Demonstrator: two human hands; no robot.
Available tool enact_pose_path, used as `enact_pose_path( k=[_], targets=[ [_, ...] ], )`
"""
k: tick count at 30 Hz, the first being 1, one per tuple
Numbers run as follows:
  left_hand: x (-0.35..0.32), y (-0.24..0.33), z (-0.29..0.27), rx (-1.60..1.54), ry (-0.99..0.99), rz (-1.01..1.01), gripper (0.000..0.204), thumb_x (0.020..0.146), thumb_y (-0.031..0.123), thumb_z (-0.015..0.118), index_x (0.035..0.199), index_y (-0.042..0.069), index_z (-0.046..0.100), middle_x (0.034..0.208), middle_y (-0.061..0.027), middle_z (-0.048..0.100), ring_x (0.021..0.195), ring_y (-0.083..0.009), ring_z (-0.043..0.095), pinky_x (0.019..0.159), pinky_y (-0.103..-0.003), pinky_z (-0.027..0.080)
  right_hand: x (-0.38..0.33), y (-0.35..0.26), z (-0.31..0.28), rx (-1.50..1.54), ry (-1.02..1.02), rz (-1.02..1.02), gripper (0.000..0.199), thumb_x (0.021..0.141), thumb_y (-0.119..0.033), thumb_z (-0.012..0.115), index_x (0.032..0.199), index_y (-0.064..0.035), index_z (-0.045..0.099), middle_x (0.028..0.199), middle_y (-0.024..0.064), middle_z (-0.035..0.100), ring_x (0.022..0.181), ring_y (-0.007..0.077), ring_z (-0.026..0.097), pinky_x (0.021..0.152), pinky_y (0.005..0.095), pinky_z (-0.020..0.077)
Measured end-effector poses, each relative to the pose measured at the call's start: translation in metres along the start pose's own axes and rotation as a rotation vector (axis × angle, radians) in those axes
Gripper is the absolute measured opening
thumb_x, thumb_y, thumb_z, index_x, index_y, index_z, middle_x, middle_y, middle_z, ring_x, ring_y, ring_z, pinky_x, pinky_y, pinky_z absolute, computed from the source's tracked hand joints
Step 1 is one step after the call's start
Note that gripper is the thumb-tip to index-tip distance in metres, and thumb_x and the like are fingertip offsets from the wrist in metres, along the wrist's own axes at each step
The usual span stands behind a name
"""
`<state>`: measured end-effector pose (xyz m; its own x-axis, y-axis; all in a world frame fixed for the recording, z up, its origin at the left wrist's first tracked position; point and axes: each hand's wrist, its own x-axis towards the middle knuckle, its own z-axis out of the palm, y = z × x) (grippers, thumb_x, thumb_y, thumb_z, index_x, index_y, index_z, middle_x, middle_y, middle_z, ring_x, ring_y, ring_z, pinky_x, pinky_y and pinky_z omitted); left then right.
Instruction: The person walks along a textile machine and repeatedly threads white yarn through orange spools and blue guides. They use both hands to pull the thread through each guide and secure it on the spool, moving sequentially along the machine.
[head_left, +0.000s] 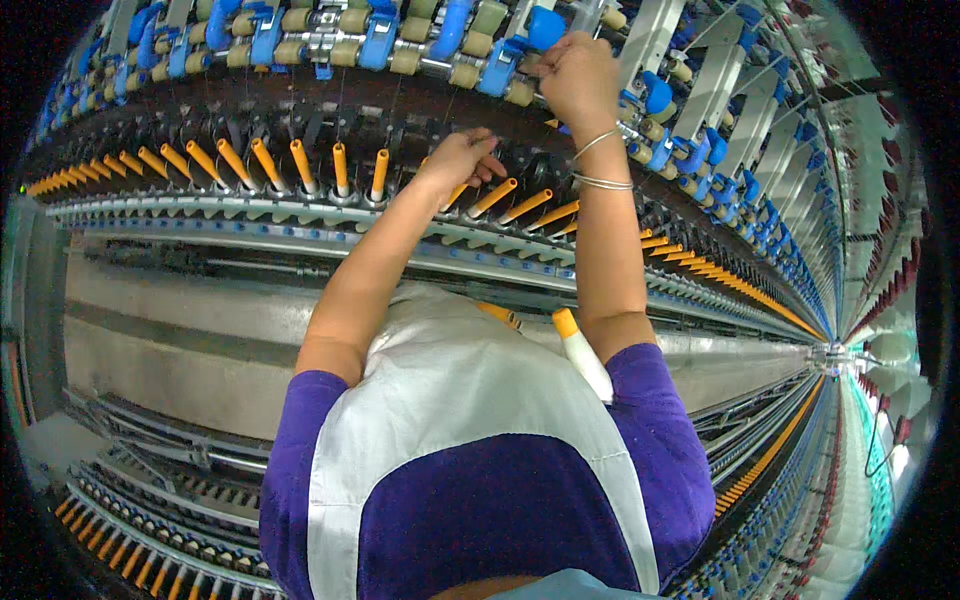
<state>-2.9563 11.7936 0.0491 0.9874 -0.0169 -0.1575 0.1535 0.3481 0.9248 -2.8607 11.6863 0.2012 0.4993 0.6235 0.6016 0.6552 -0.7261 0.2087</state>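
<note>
My right hand (583, 85) reaches up to the row of rollers on a spinning frame, next to a blue roller clamp (497, 72). Its fingers are bent and pressed together; whatever may lie between them is hidden. Lower and to the left, my left hand (460, 163) hovers over the row of orange bobbins, beside one slanted orange bobbin (493, 199). The fingers of this hand are loosely bent, with a gap between them, and no held thing shows. A bobbin wound with white yarn (586, 360), its end yellow-orange, lies against my apron (460, 350) by the right arm.
A grey metal rail (300, 207) runs along below the bobbins. The roller row continues far to the right, with pale arms (715, 85) above it. Behind me stands another machine with orange bobbins (130, 550), across the aisle floor (190, 350).
</note>
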Motion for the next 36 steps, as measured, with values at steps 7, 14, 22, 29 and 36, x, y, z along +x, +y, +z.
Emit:
enact_pose_path(
  k=[7,14,22,29,36],
  targets=[
    [-0.118,0.055,0.051,0.401,-0.501,0.381,0.028,0.091,0.021,0.055,0.113,0.006,0.062,0.102,-0.0076,0.065,0.098,-0.0196,0.061,0.085,-0.033,0.048,0.013,0.013,-0.019,0.105,0.103,-0.055,0.009,0.072,-0.017,0.068,0.074,-0.0083,0.071,0.086,0.008,0.064,0.083,0.0303,0.059,0.077,0.0429,0.0473],
    [-0.184,0.087,0.03,0.669,-0.631,0.606,0.029,0.076,0.02,0.069,0.104,0.01,0.069,0.098,-0.0111,0.066,0.092,-0.0261,0.062,0.079,-0.034,0.048,0.018,-0.027,-0.08,0.426,1.116,0.281,0.014,0.081,-0.005,0.057,0.07,0.0004,0.052,0.077,0.0123,0.056,0.075,0.0268,0.051,0.071,0.0363,0.0421],
    [-0.268,0.092,-0.118,0.419,-0.742,0.044,0.038,0.072,0.013,0.074,0.109,0.006,0.067,0.105,-0.0074,0.068,0.091,-0.0118,0.062,0.083,-0.028,0.047,-0.014,-0.321,-0.012,1.223,0.139,-0.211,0.004,0.077,-0.008,0.06,0.074,-0.006,0.058,0.079,0.013,0.06,0.076,0.0294,0.058,0.067,0.0389,0.0454],
    [-0.402,0.045,-0.282,-0.011,-0.2,0.036,0.023,0.074,0.003,0.07,0.098,0.003,0.067,0.077,-0.0056,0.065,0.058,-0.0079,0.055,0.049,-0.021,0.043,-0.132,-0.514,0.152,0.557,-1.485,-0.752,0.023,0.074,-0.021,0.06,0.088,-0.0042,0.068,0.088,0.0191,0.066,0.071,0.0324,0.062,0.06,0.0467,0.0475],
    [-0.538,0.021,-0.505,-0.526,0.605,0.296,0.015,0.087,0.013,0.057,0.093,0.0,0.061,0.069,-0.0047,0.059,0.051,-0.0067,0.05,0.042,-0.019,0.035,-0.108,-0.785,0.211,0.812,-1.335,-1.184,0.021,0.077,-0.02,0.056,0.084,-0.0044,0.068,0.084,0.0203,0.065,0.074,0.0365,0.062,0.064,0.0459,0.0483]
  ],
)
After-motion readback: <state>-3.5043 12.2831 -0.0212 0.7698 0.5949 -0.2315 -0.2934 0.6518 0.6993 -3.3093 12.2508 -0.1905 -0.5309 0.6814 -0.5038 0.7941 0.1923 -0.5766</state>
